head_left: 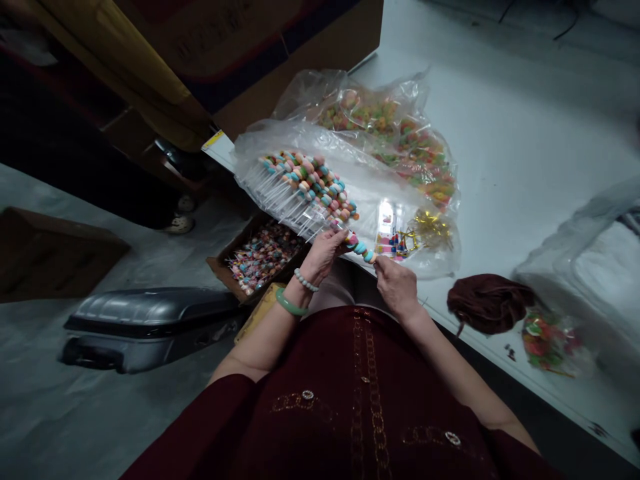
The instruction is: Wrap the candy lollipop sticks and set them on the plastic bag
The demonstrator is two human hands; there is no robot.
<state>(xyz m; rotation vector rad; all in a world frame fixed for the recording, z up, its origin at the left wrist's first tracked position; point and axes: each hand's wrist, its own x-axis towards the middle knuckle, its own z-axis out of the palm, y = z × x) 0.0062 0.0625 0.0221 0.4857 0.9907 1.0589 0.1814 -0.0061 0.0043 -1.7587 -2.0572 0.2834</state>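
Between my two hands a candy skewer (pixel 361 249) is stretched out, with pink, blue and peach pieces threaded along it. My left hand (pixel 327 252), with beads and a green bangle at the wrist, is closed round its left end. At the right end, the fingers of my right hand (pixel 397 283) pinch the last peach piece. Just beyond my left hand lies a pile of finished candy skewers (pixel 310 177), their white sticks pointing left, on clear plastic sheeting (pixel 367 160). Small printed packets (pixel 387 240) and gold twist ties (pixel 434 228) lie beyond my right hand.
Bags of colourful gummy candy (pixel 370 113) lie at the back of the white table (pixel 500 167). A brown cloth (pixel 487 303) and another candy bag (pixel 547 340) are at right. Below left stand an open box of wrapped candies (pixel 265 257) and a grey suitcase (pixel 150 327). A person (pixel 90 153) stands at left.
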